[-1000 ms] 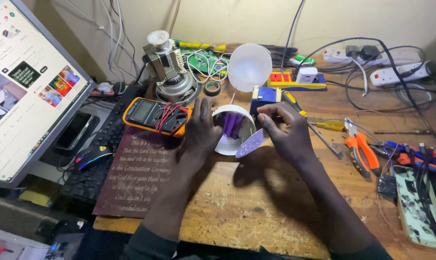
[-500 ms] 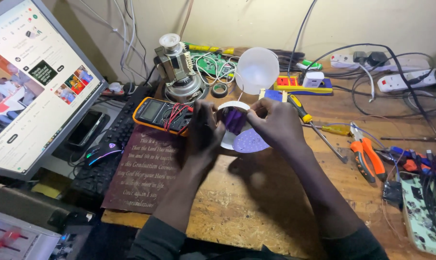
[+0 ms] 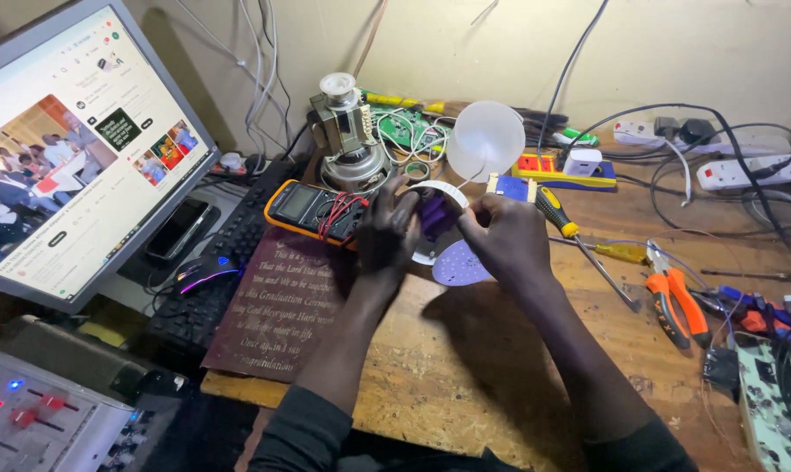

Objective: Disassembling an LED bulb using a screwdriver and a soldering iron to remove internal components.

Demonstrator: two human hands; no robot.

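Over the wooden bench (image 3: pixel 465 385), my left hand (image 3: pixel 387 232) grips the side of a white bulb housing (image 3: pixel 437 194) with a purple part inside it. My right hand (image 3: pixel 505 238) holds the other side of the housing, fingers curled at its rim. A round pale purple disc (image 3: pixel 459 265) hangs just under my right hand's fingers, apparently still joined to the housing. The bulb's white dome (image 3: pixel 486 138) lies behind, apart from the housing.
An orange multimeter (image 3: pixel 312 208) and a dark plaque (image 3: pixel 277 301) lie left of my hands. A motor (image 3: pixel 347 140) stands behind. Screwdrivers (image 3: pixel 579 240), orange pliers (image 3: pixel 675 301), power strips (image 3: pixel 745 170) and cables crowd the right. A monitor (image 3: pixel 72 166), keyboard and mouse (image 3: pixel 199 275) sit left.
Both hands stay on the housing and have turned it slightly; the disc hangs lower under my right hand. The camera has shifted, so the bench sits a little lower in view.
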